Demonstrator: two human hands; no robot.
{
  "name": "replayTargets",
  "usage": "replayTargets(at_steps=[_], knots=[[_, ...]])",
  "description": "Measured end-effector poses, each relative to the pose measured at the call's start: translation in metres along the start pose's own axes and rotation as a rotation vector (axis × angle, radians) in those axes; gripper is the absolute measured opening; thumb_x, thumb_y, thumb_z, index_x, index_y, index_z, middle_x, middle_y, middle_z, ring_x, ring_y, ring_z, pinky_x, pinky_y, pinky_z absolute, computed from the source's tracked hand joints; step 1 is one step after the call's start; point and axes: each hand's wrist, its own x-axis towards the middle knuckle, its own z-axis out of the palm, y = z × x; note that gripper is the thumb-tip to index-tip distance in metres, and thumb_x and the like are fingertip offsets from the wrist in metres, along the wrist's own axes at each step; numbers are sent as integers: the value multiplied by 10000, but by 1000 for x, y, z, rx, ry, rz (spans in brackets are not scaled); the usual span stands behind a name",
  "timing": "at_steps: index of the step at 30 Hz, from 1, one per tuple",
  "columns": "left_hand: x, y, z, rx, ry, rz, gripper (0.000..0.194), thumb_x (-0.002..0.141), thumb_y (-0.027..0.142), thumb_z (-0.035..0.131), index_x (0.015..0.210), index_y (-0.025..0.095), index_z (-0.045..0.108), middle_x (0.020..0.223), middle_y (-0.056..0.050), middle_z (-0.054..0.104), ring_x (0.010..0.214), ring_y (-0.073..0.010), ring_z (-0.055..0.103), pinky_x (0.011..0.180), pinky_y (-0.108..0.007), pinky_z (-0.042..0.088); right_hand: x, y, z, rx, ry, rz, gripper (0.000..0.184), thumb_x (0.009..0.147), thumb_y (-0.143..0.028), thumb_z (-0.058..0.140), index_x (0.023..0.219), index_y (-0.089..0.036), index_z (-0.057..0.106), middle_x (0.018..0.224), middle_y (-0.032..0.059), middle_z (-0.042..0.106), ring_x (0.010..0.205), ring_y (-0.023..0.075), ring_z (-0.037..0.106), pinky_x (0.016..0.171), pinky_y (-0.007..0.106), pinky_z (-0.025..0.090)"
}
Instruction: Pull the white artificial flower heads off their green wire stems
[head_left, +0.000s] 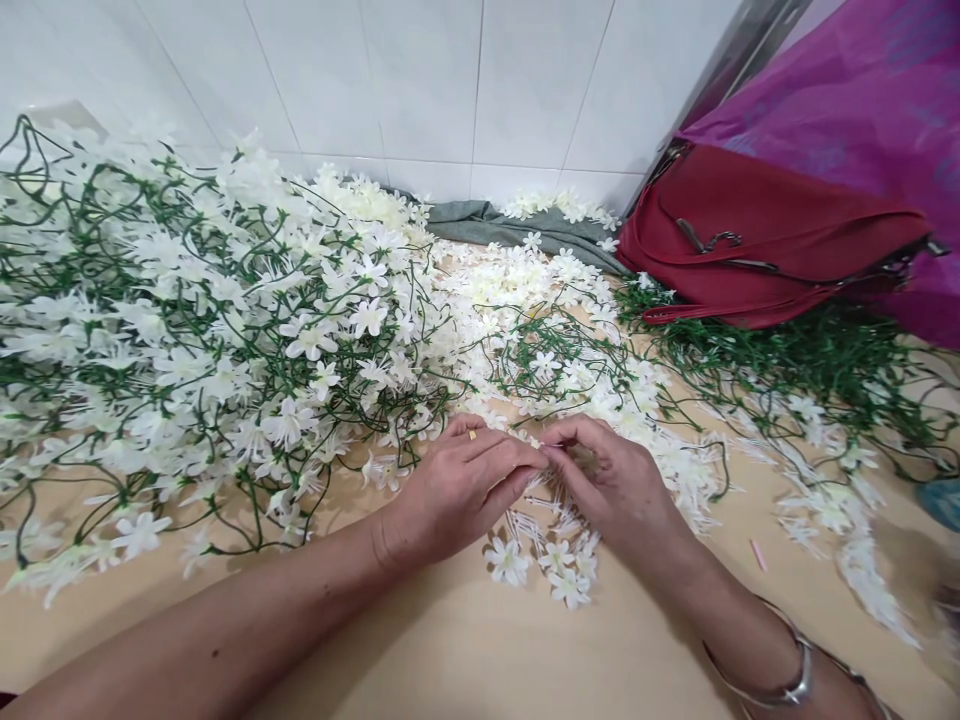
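Observation:
My left hand [463,485] and my right hand [613,478] meet at the fingertips, low over the table. Each is closed in a pinch. Between them shows a bit of a small white artificial flower [534,442] with a yellowish tint; the fingers cover most of it. Just below the hands lie loose white flower heads [570,585] and thin white stamens [529,528]. Beyond the fingertips spreads a heap of white petals [491,325], with green stems [555,345] tangled on it.
A tall pile of white flowers on green stems [225,330] fills the left. At right, a red handbag [772,225] rests on green stems [810,360] beside a purple plastic bag [862,95]. A dark cloth [487,222] lies along the tiled wall [420,80].

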Motion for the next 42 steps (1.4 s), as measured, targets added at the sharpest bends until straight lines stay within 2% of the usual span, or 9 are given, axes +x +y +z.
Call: replayTargets(at_steps=[5, 10, 13, 16, 23, 27, 34, 38, 42], knots=[[2, 2, -2, 59, 111, -10, 146, 1012, 102, 586, 1099, 216, 615, 984, 6, 801, 897, -119, 750, 907, -301, 492, 2, 0, 0, 37, -82, 133, 94, 952, -217, 569, 877, -224, 625, 756, 5, 666, 712, 178, 602, 695, 330, 454], [14, -4, -21, 189, 234, -115, 217, 1011, 90, 575, 1198, 190, 622, 1192, -80, 741, 1137, -160, 702, 992, -299, 542, 2, -2, 0, 48, -82, 154, 125, 950, -236, 561, 827, -225, 579, 721, -4, 623, 678, 163, 547, 675, 321, 422], [23, -10, -34, 414, 184, -117, 209, 1012, 113, 573, 1189, 195, 650, 1277, -106, 700, 1172, -218, 674, 992, -373, 541, 3, -2, 0, 57, -82, 142, 133, 944, -219, 554, 812, -225, 570, 727, -1, 626, 677, 159, 543, 672, 315, 413], [33, -16, -36, 663, 35, -97, 139, 994, 159, 611, 1101, 194, 692, 1300, -104, 701, 1169, -293, 653, 950, -456, 508, 4, -1, 0, 58, -67, 126, 133, 940, -210, 546, 810, -224, 566, 720, -2, 618, 674, 158, 541, 676, 311, 410], [56, -28, -4, 796, -102, -225, 130, 946, 206, 651, 864, 137, 723, 1264, -197, 674, 1165, -383, 589, 919, -545, 425, 3, 0, 0, 63, -79, 109, 109, 939, -206, 539, 842, -221, 585, 721, 1, 623, 684, 164, 554, 687, 313, 416], [61, -32, -3, 726, -64, -243, 157, 912, 126, 651, 764, 167, 686, 1119, -156, 711, 1069, -349, 608, 913, -515, 403, 4, -1, -1, 57, -88, 108, 126, 941, -192, 541, 822, -225, 565, 700, -9, 599, 668, 161, 543, 674, 308, 410], [63, -16, -39, 423, 203, -249, 131, 1027, 288, 587, 946, 225, 670, 891, -27, 756, 819, -203, 662, 851, -380, 449, 4, -5, -2, 80, -67, 108, 134, 943, -201, 558, 814, -222, 587, 703, -5, 624, 643, 156, 536, 641, 301, 405], [66, -9, -52, -82, 406, -473, 199, 1008, 387, 631, 937, 201, 641, 949, -46, 770, 870, -171, 724, 780, -292, 547, 4, -4, -1, 80, -71, 139, 122, 943, -226, 570, 823, -219, 593, 689, -11, 614, 625, 154, 525, 622, 298, 400], [71, -10, -60, -586, 594, -529, 259, 954, 377, 704, 825, 197, 570, 1177, -82, 780, 1110, -204, 752, 993, -360, 592, 4, 0, 0, 83, -55, 141, 123, 945, -237, 574, 825, -219, 592, 701, -13, 612, 624, 150, 518, 612, 290, 400]])
